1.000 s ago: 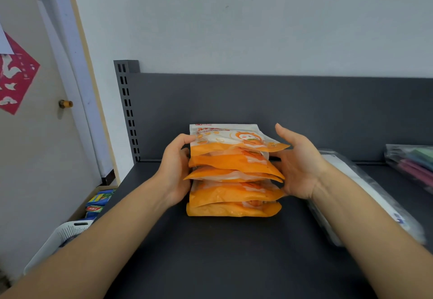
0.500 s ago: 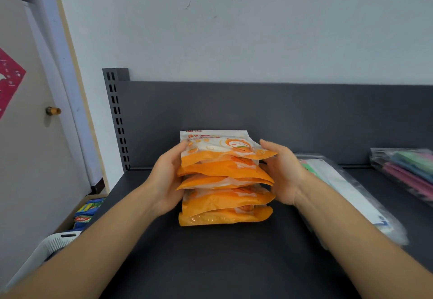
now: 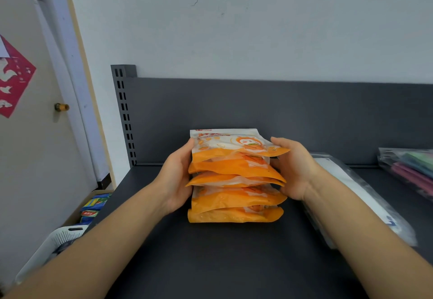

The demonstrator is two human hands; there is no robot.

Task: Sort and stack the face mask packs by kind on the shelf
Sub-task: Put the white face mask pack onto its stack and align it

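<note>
The stack of orange plastic face mask packs (image 3: 236, 181) shows bright orange edges. Its top pack is white with an orange cartoon figure and a small red logo. The dark grey metal shelf (image 3: 210, 263) is plain. One clear plastic pack (image 3: 351, 188) holds white; another clear film pack (image 3: 412, 169) holds green, blue and pink bands. The red paper cutout (image 3: 14, 83) bears pale shapes.

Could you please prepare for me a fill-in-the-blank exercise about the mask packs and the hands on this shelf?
1. The packs in the stack between the two hands are mostly ____ in colour.
2. The stack holds ____ packs.
3. The left hand touches the stack's ____ side, the right hand the opposite side.
4. The white pack in clear wrap lies to the ____ of the stack on the shelf.

Missing words: orange, five, left, right.
</note>
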